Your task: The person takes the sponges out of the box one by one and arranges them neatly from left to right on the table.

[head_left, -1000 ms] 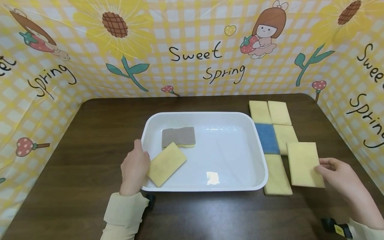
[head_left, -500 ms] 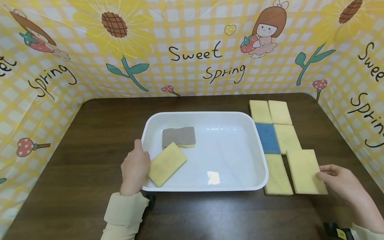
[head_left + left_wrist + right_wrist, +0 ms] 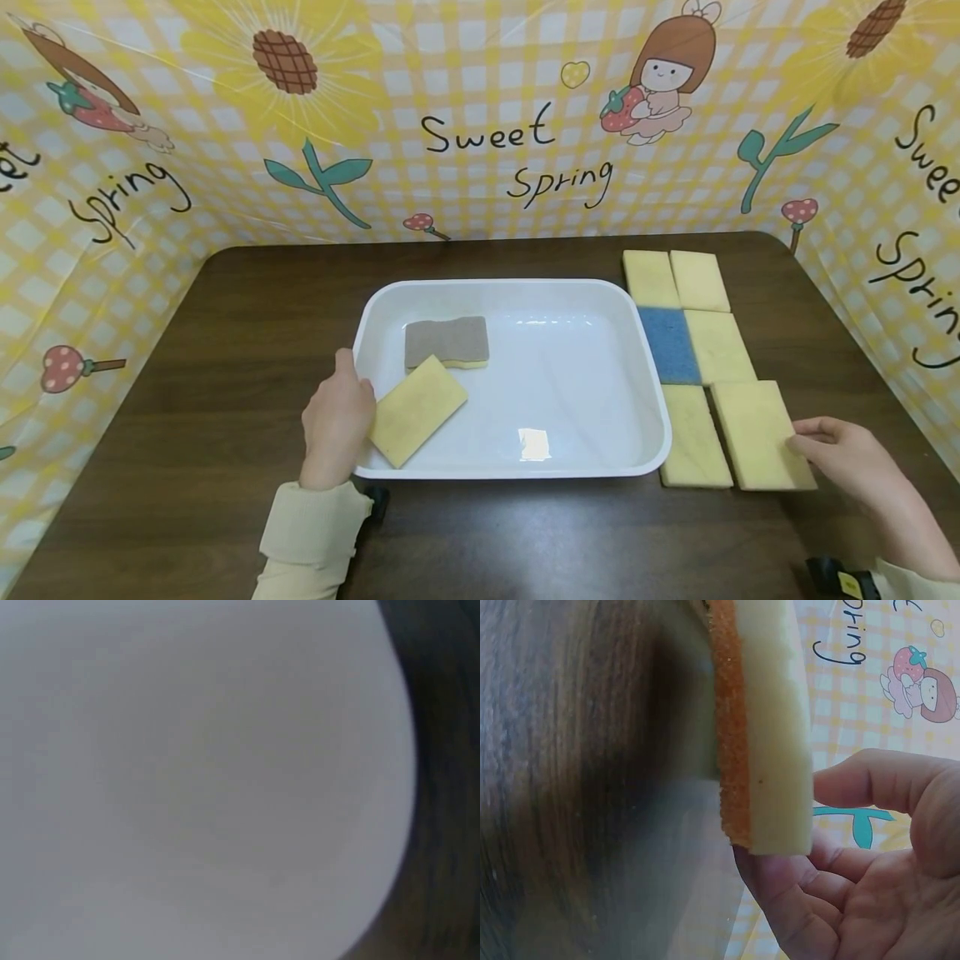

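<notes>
At the right, my right hand [image 3: 855, 457] pinches the edge of a yellow sponge [image 3: 761, 433] between thumb and fingers. In the right wrist view this sponge [image 3: 778, 742] shows an orange layer on its underside. My left hand [image 3: 337, 425] grips the left rim of a white tray [image 3: 525, 472]; its fingertips are hidden. The left wrist view is filled by the blurred white tray [image 3: 225, 772]. Inside the tray lie a grey-topped sponge [image 3: 446, 340] and a tilted yellow sponge [image 3: 420, 408], the latter near my left hand.
Right of the tray, several sponges lie in two columns: yellow sponges [image 3: 693, 437] and a blue-topped one [image 3: 667, 346]. All this stands on a dark wooden table [image 3: 187, 400]. A yellow checked cloth [image 3: 480, 183] rises behind and at both sides.
My right hand has lowered the yellow sponge toward the front of the right column, beside the nearest yellow one. My left hand and the tray have stayed in place.
</notes>
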Available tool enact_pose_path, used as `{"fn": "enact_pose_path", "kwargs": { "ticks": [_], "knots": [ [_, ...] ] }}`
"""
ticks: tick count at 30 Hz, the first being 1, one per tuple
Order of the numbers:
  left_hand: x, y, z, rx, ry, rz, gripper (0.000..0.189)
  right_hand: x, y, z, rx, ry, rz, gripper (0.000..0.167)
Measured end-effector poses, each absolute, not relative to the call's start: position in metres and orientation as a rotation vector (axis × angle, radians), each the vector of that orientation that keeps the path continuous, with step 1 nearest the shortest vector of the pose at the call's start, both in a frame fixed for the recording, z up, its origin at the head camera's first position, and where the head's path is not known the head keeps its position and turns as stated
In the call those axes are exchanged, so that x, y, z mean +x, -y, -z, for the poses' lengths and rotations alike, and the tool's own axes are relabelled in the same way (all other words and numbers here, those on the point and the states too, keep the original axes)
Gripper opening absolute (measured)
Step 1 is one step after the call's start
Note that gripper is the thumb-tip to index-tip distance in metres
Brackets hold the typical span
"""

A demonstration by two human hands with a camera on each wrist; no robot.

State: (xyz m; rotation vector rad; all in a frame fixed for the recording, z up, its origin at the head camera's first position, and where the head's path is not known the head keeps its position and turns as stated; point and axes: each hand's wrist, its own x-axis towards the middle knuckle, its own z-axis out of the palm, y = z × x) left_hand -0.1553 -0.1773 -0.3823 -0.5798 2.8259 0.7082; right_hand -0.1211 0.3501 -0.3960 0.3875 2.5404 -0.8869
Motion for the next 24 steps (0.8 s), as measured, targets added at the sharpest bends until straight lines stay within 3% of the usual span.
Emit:
{"fn": "enact_pose_path", "kwargs": {
  "ticks": [24],
  "knots": [
    [-0.155,0.178,0.384,-0.563,-2.831,-0.717,0.046,-0.126,-0.347,0.406,0.418,-2.497,0.877,0.057]
  ]
}}
